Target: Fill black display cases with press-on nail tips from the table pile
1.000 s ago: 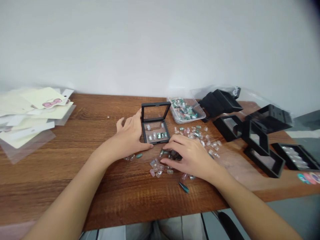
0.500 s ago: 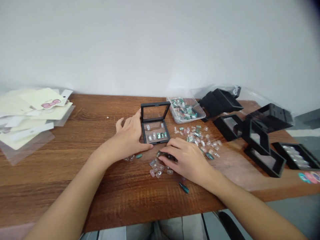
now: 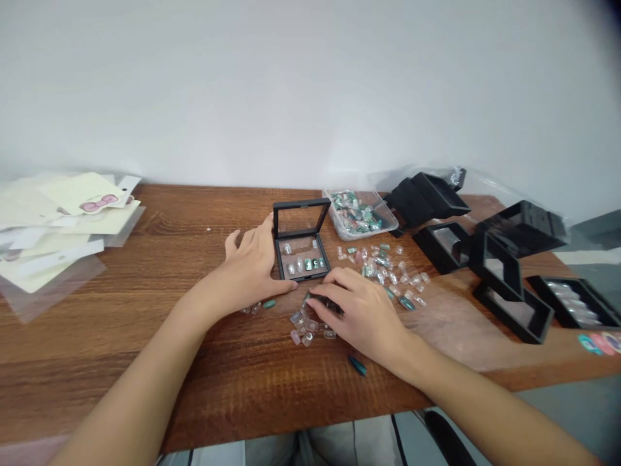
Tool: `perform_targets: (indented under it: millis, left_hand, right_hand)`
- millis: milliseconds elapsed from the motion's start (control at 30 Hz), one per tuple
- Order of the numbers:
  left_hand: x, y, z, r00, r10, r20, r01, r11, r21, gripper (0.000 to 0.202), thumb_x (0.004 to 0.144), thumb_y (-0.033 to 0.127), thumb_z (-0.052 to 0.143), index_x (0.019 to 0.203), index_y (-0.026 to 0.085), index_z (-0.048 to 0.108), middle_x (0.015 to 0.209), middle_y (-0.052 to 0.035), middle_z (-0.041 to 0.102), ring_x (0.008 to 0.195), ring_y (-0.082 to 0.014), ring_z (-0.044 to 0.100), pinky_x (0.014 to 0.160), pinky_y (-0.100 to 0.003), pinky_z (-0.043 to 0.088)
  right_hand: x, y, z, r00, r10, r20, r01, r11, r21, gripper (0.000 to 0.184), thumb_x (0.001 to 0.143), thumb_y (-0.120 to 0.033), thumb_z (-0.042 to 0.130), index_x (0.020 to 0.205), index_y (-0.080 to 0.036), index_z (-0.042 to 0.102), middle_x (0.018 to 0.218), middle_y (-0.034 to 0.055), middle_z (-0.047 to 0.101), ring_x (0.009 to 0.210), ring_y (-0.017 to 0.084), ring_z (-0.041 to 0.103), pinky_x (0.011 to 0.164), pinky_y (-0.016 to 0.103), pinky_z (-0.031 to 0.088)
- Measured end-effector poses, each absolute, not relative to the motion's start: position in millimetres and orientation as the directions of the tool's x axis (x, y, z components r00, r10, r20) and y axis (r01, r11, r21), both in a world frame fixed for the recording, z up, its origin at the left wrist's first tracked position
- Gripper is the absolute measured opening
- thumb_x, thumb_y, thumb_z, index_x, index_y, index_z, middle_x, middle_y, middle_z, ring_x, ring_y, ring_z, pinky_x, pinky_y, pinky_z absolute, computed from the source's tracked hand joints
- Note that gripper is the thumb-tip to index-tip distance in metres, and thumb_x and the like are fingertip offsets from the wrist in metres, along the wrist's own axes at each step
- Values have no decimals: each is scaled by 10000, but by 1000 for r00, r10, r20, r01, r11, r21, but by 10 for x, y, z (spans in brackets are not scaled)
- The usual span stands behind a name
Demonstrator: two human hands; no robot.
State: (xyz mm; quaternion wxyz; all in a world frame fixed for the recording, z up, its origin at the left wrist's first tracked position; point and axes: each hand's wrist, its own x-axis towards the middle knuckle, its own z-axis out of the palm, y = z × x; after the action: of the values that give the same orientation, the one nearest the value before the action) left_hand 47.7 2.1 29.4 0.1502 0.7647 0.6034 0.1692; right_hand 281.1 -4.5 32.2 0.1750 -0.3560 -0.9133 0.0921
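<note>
A small black display box (image 3: pixel 301 244) stands with its clear lid up on the wooden table (image 3: pixel 160 323); several press-on nails lie inside it. My left hand (image 3: pixel 250 265) rests flat against the box's left side, fingers apart, thumb along its front edge. My right hand (image 3: pixel 356 309) lies palm down just in front of the box, fingers curled over a small heap of loose nails (image 3: pixel 305 327); its fingertips press on a dark nail (image 3: pixel 307 298). More loose nails (image 3: pixel 388 268) are scattered to the right of the box.
A clear tub of nails (image 3: pixel 361 213) sits behind the box. Several black display boxes (image 3: pixel 504 272) crowd the right side. Card sheets and clear sleeves (image 3: pixel 63 223) pile at the left. A teal nail (image 3: pixel 358 366) lies near the front edge.
My right hand has slid a little left and toward me over the loose nails, fingertips now at a dark nail by the box's front. The left hand has stayed put.
</note>
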Motion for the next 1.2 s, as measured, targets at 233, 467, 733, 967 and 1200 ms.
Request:
perform_targets:
  millis: [233, 467, 733, 967, 1200]
  left_hand:
    - [475, 30, 276, 213, 973, 93, 873, -232, 428, 1181, 700, 574, 725, 1534, 225, -34, 1436, -188, 436, 1320, -399, 422, 1112, -600, 125]
    - [475, 27, 290, 218, 973, 77, 880, -230, 415, 1144, 716, 592, 704, 1524, 202, -6, 1443, -202, 428, 1341, -396, 402, 1111, -599, 126]
    - [474, 20, 296, 221, 973, 73, 873, -231, 430, 1151, 722, 583, 705, 1526, 211, -30, 1448, -203, 429, 1349, -392, 394, 1121, -598, 114]
    - [479, 22, 302, 219, 973, 79, 881, -232, 412, 1185, 718, 573, 714, 1532, 212, -68, 1455, -193, 413, 1365, -388, 375, 1117, -591, 118]
    - [483, 18, 315, 211, 976, 59, 885, -216, 413, 1152, 726, 576, 699, 1530, 197, -33, 1433, -190, 430, 1356, -384, 384, 1120, -584, 122]
  right_hand:
    - [2807, -70, 330, -686, 684, 249, 613, 727, -310, 218, 963, -317, 552, 995, -210, 739, 903, 48, 651, 814, 168, 598, 684, 284, 477]
    - [2797, -78, 326, -696, 681, 229, 621, 730, -283, 253, 965, -353, 542, 920, -203, 742, 854, 42, 640, 785, 176, 597, 640, 291, 468]
    - [2777, -98, 333, -701, 676, 229, 608, 734, -304, 267, 942, -400, 579, 1024, -188, 720, 919, 59, 661, 846, 199, 608, 683, 309, 496]
    - [2777, -107, 314, -703, 662, 260, 607, 749, -267, 296, 971, -394, 528, 938, -193, 743, 816, 41, 651, 752, 180, 591, 657, 302, 472]
    - [2750, -123, 312, -699, 672, 244, 627, 740, -242, 297, 959, -412, 553, 913, -191, 746, 819, 35, 671, 762, 181, 606, 642, 299, 453]
